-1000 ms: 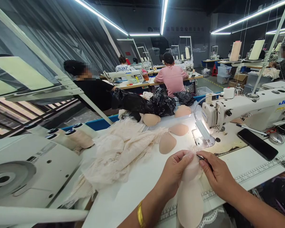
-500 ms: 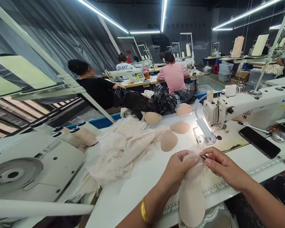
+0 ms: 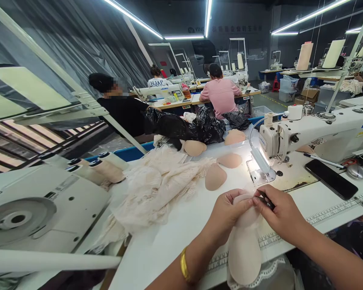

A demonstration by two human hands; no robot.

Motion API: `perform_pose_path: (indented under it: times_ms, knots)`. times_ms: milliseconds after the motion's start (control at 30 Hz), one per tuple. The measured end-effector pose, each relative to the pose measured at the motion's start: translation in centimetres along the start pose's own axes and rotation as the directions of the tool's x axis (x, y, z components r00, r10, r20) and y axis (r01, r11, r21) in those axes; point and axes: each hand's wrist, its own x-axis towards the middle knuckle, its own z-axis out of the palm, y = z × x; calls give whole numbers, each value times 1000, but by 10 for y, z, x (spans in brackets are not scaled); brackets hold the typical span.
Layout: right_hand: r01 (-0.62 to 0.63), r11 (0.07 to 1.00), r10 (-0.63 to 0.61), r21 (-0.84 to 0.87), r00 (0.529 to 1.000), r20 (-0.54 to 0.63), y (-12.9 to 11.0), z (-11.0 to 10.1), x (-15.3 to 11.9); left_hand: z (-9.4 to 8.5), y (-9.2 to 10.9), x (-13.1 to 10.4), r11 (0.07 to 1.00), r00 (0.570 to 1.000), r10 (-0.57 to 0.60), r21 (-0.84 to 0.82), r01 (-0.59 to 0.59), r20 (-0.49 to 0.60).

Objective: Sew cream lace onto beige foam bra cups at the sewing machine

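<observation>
My left hand point(image 3: 230, 213) pinches the upper edge of a beige bra point(image 3: 245, 253), whose smooth cup hangs down over the table's front edge. Lace-like trim shows at its lower right. My right hand point(image 3: 278, 211) meets the left at the top of the bra, its fingers closed around small black thread snips point(image 3: 265, 200), mostly hidden in the palm. The snips' tips are out of sight at the cloth. Beyond the hands, loose beige bra cups point(image 3: 215, 177) lie on the white tabletop, beside a heap of cream lace fabric point(image 3: 157, 189).
A white sewing machine point(image 3: 317, 129) with a lit lamp stands at the right. Near it lies a black phone point(image 3: 331, 179). Another machine point(image 3: 42, 213) and thread spools point(image 3: 105, 169) are at the left. Black plastic bags point(image 3: 196, 127) sit behind; co-workers sit farther back.
My right hand has turned and its fingers have curled in, so more of the black snips shows. My left hand and the bra have hardly moved.
</observation>
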Motion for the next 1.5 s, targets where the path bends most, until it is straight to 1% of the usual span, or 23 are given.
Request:
perform_pose_path:
  times_ms: [67,133,167,233,333,367,400,467,533,567,733,867,933,967,1000,1067,1100,1133,1167,1200,1300,1400,1500]
  knots:
    - [9,999,-8,-50,1000,21,0,1,2,0,-1,0,999,1000,18,35,-18,-3]
    - [-26,999,28,-32,998,55,1,0,5,-1,-2,0,998,1000,25,52,-25,-4]
    - [-63,998,61,17,995,76,2,-1,6,-1,-2,-1,998,1000,25,52,-25,0]
    - [-178,964,153,199,979,136,4,-3,10,-1,-2,-2,998,1000,24,53,-25,17]
    - [-369,790,292,489,929,229,10,-8,15,-3,-3,-2,997,999,25,73,-28,41]
    - [-395,752,311,528,918,244,11,-10,15,-3,-3,-2,997,999,24,78,-27,45]
    - [-393,753,310,528,919,243,11,-12,15,-4,-4,-1,997,999,23,79,-27,45]
    - [-318,845,248,429,945,212,10,-15,13,-5,-4,0,997,999,21,73,-24,42]
    - [-216,939,170,267,968,184,5,-17,9,-5,-4,0,997,999,16,70,-18,33]
    - [-177,965,144,194,974,174,3,-17,7,-4,-4,0,997,1000,12,70,-14,27]
    - [-58,998,56,5,988,143,-1,-13,3,1,-1,-1,993,1000,-2,119,3,-12]
    - [-72,995,82,-65,984,159,1,-8,5,3,-1,-2,984,1000,13,179,-9,-23]
    - [-140,990,131,33,971,202,0,-7,6,3,-2,-2,979,999,36,200,-32,-18]
    - [-202,970,166,134,957,238,-1,-8,8,2,-2,-2,977,999,52,209,-48,-14]
    - [-280,925,206,257,937,281,-1,-8,9,2,-3,-2,974,998,67,216,-63,-8]
    - [-427,768,278,478,894,352,0,-11,13,1,-3,-2,972,997,80,221,-78,1]
    - [-462,702,302,542,882,361,1,-13,15,0,-3,-1,973,997,77,216,-76,3]
    - [-465,679,316,567,883,347,2,-15,16,-1,-3,0,976,998,70,205,-69,5]
    - [-441,706,313,554,896,315,2,-18,16,-2,-3,0,980,998,61,188,-61,6]
    - [-398,766,289,505,915,282,3,-20,16,-3,-3,1,984,999,51,170,-52,7]
    - [-248,931,188,267,955,230,2,-23,10,-4,-1,1,988,1000,27,153,-27,4]
    - [-165,982,143,93,968,206,-1,-22,3,-1,1,0,980,1000,17,196,-14,-11]
    - [-95,995,93,4,979,180,-2,-17,1,2,3,-2,971,1000,16,239,-10,-23]
